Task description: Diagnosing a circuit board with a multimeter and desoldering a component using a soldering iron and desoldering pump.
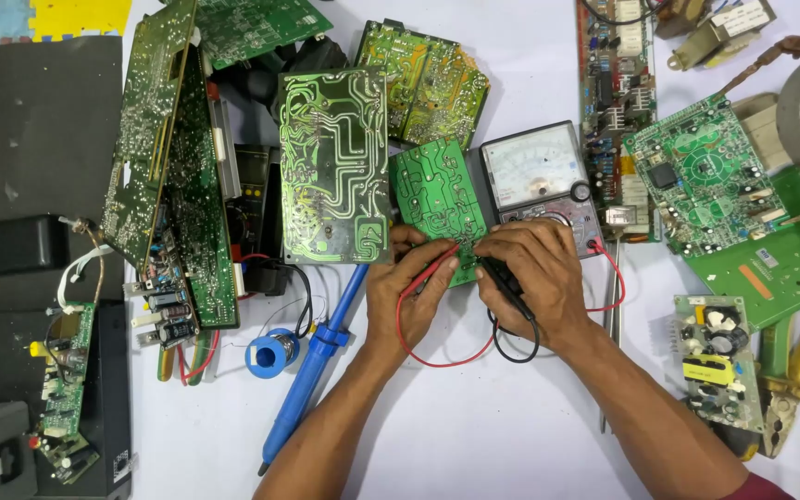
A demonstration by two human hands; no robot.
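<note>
A small green printed circuit board, matt and laced with pale copper-coloured solder tracks, lies flat near the middle of the white worktop. The left hand rests at the board's near edge, fingers curled around a slim red test probe whose tip slants up onto the tracks. The right hand sits just right of it, closed on a black test probe that points left onto the same near edge of the board. A thin red lead and a thin black lead loop on the worktop below the two hands.

Just beyond the right hand, touching the board's right side, lies a dark grey analogue multimeter with a pale glossy dial window and a round selector knob; the knuckles overlap its near part. To the left of the board, a larger rectangular green circuit board lies track side up, its surface glossy. Nearer and left, a blue plastic-handled soldering iron lies slanted on the worktop beside a small blue spool of solder wire. At the far right edge, pliers with yellow-green rubbery grips lie next to a little board crowded with components.
</note>
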